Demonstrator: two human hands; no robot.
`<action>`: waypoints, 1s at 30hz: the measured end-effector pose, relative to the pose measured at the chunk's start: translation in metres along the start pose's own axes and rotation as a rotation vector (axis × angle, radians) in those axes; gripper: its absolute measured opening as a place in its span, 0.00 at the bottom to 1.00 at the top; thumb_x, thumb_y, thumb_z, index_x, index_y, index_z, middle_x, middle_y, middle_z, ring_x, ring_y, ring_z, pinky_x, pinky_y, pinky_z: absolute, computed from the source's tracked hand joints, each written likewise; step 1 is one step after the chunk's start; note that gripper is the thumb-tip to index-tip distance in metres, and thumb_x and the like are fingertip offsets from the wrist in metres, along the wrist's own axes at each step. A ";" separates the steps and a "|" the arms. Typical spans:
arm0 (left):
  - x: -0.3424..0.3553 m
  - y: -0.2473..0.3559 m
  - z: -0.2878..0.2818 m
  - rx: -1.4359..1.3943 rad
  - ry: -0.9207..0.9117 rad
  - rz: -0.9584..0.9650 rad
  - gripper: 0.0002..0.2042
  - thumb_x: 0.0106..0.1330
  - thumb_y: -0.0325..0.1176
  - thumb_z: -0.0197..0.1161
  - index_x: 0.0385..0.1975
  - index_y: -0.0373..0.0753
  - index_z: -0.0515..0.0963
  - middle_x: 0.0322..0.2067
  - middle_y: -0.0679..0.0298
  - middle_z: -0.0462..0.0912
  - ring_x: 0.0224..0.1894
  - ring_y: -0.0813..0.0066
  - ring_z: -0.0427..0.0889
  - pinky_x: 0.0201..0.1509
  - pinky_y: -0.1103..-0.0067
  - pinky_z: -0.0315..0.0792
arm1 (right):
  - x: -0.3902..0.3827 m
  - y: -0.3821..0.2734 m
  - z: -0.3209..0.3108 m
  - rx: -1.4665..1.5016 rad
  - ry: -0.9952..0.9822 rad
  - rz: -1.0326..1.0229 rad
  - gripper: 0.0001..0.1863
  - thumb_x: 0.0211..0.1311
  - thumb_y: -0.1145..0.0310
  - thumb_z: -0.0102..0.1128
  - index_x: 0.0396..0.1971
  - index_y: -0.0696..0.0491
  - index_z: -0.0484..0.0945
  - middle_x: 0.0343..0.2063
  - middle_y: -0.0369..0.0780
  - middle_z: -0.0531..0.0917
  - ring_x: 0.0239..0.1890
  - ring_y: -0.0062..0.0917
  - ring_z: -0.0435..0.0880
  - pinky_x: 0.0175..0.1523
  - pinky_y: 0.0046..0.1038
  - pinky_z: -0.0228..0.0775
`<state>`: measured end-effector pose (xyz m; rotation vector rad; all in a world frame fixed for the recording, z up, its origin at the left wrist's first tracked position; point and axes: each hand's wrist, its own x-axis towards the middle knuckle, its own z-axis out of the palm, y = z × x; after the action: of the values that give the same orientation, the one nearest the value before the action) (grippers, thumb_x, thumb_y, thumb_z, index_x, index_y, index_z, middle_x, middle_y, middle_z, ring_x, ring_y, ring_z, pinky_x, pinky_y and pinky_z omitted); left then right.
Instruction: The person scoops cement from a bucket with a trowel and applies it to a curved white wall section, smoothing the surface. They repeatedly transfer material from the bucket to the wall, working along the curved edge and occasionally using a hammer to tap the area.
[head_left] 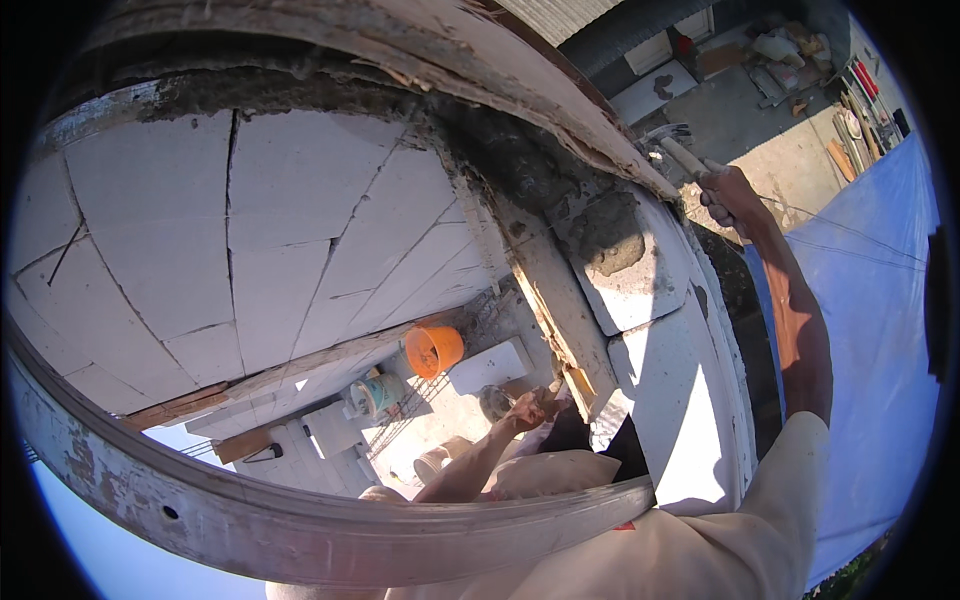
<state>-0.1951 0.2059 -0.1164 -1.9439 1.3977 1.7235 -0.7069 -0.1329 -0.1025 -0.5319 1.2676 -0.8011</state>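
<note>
At the right, my right hand (735,198) is closed round the handle of a claw hammer (684,155), whose metal head is raised beside a long rough wooden board (600,140). My left hand (530,410) is lower down, near the centre, with its fingers closed beside the splintered lower end of a wooden strip (545,320). What it grips, if anything, I cannot make out. Between the hands are pale blocks (640,300) with a patch of grey mortar (610,235) on top. Darker mortar lies against the board.
A pale block wall (280,210) fills the left. A curved-looking metal beam (350,540) crosses in front of my body. Below stand an orange bucket (433,352) and a whitish bucket (377,397). A blue tarp (870,260) hangs at the right, with a yard beyond.
</note>
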 end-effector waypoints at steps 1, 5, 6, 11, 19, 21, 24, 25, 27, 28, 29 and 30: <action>0.001 -0.002 -0.004 -0.039 -0.008 0.097 0.12 0.68 0.43 0.66 0.39 0.40 0.78 0.30 0.63 0.83 0.28 0.75 0.83 0.27 0.78 0.73 | -0.019 -0.019 -0.012 -0.051 -0.062 0.040 0.14 0.69 0.68 0.47 0.52 0.51 0.71 0.19 0.31 0.70 0.09 0.10 0.59 0.10 0.17 0.46; 0.001 -0.001 -0.022 -0.063 -0.049 0.189 0.12 0.68 0.42 0.65 0.38 0.40 0.79 0.30 0.62 0.83 0.29 0.73 0.83 0.29 0.75 0.74 | -0.081 -0.043 -0.034 0.190 -0.003 -0.054 0.13 0.71 0.65 0.48 0.48 0.56 0.72 0.20 0.33 0.71 0.10 0.08 0.61 0.11 0.14 0.49; 0.000 -0.003 -0.026 -0.042 -0.070 0.114 0.12 0.68 0.42 0.65 0.38 0.40 0.79 0.30 0.62 0.83 0.29 0.73 0.83 0.29 0.75 0.74 | -0.098 -0.044 -0.036 0.181 0.002 -0.077 0.12 0.72 0.66 0.47 0.47 0.57 0.72 0.21 0.33 0.71 0.11 0.09 0.64 0.11 0.14 0.51; -0.015 -0.026 -0.049 0.026 -0.109 -0.044 0.12 0.67 0.42 0.65 0.37 0.40 0.79 0.31 0.63 0.84 0.30 0.73 0.83 0.29 0.76 0.75 | -0.182 -0.041 -0.014 0.401 0.115 -0.212 0.09 0.72 0.69 0.50 0.45 0.57 0.70 0.22 0.35 0.73 0.11 0.12 0.65 0.12 0.16 0.55; 0.017 -0.060 -0.100 0.155 -0.264 -0.001 0.11 0.66 0.42 0.65 0.36 0.40 0.79 0.33 0.64 0.85 0.31 0.74 0.84 0.30 0.76 0.76 | -0.348 0.048 0.085 0.140 0.444 -0.337 0.08 0.68 0.73 0.56 0.42 0.56 0.68 0.22 0.37 0.73 0.13 0.16 0.67 0.14 0.19 0.58; 0.025 -0.072 -0.111 0.174 -0.286 0.021 0.11 0.66 0.41 0.65 0.36 0.40 0.79 0.33 0.64 0.86 0.31 0.74 0.84 0.30 0.76 0.76 | -0.380 0.073 0.121 -0.023 0.547 -0.390 0.08 0.67 0.74 0.57 0.41 0.55 0.68 0.23 0.37 0.73 0.13 0.17 0.67 0.15 0.20 0.59; 0.045 -0.080 -0.118 0.174 -0.323 0.072 0.11 0.66 0.41 0.65 0.35 0.39 0.79 0.34 0.64 0.86 0.31 0.74 0.85 0.30 0.76 0.77 | -0.429 0.100 0.168 -0.295 0.728 -0.487 0.10 0.65 0.75 0.60 0.39 0.55 0.67 0.23 0.38 0.73 0.14 0.18 0.68 0.16 0.21 0.60; 0.045 -0.098 -0.124 0.141 -0.285 0.088 0.11 0.66 0.41 0.65 0.35 0.39 0.79 0.34 0.64 0.86 0.31 0.74 0.85 0.31 0.76 0.77 | -0.441 0.110 0.182 -0.375 0.753 -0.549 0.10 0.65 0.76 0.60 0.39 0.55 0.67 0.23 0.38 0.73 0.14 0.19 0.68 0.16 0.22 0.60; 0.048 -0.113 -0.138 0.092 -0.310 0.116 0.11 0.65 0.41 0.65 0.35 0.39 0.79 0.34 0.64 0.87 0.32 0.75 0.85 0.31 0.76 0.77 | -0.482 0.125 0.218 -0.515 0.900 -0.598 0.12 0.64 0.77 0.62 0.38 0.54 0.66 0.23 0.38 0.73 0.14 0.20 0.69 0.17 0.23 0.61; 0.052 -0.129 -0.148 0.065 -0.271 0.139 0.11 0.65 0.41 0.65 0.35 0.39 0.79 0.34 0.64 0.87 0.32 0.75 0.85 0.31 0.76 0.77 | -0.500 0.153 0.223 -0.536 0.966 -0.657 0.12 0.63 0.77 0.63 0.38 0.54 0.66 0.23 0.38 0.73 0.15 0.20 0.69 0.17 0.23 0.61; 0.054 -0.137 -0.150 0.016 -0.304 0.147 0.11 0.65 0.41 0.65 0.34 0.39 0.79 0.34 0.64 0.87 0.32 0.75 0.85 0.31 0.76 0.77 | -0.523 0.157 0.237 -0.576 1.054 -0.654 0.13 0.63 0.78 0.63 0.37 0.54 0.66 0.23 0.38 0.73 0.15 0.21 0.69 0.17 0.23 0.61; 0.055 -0.151 -0.154 -0.027 -0.299 0.156 0.11 0.65 0.41 0.65 0.34 0.39 0.79 0.35 0.64 0.87 0.32 0.75 0.85 0.31 0.76 0.77 | -0.540 0.173 0.245 -0.563 1.134 -0.664 0.14 0.62 0.78 0.64 0.37 0.53 0.66 0.23 0.39 0.73 0.15 0.21 0.69 0.17 0.24 0.62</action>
<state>0.0115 0.1553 -0.1806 -1.5416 1.4508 2.0118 -0.4801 0.3756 0.1641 -1.0496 2.4611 -1.3965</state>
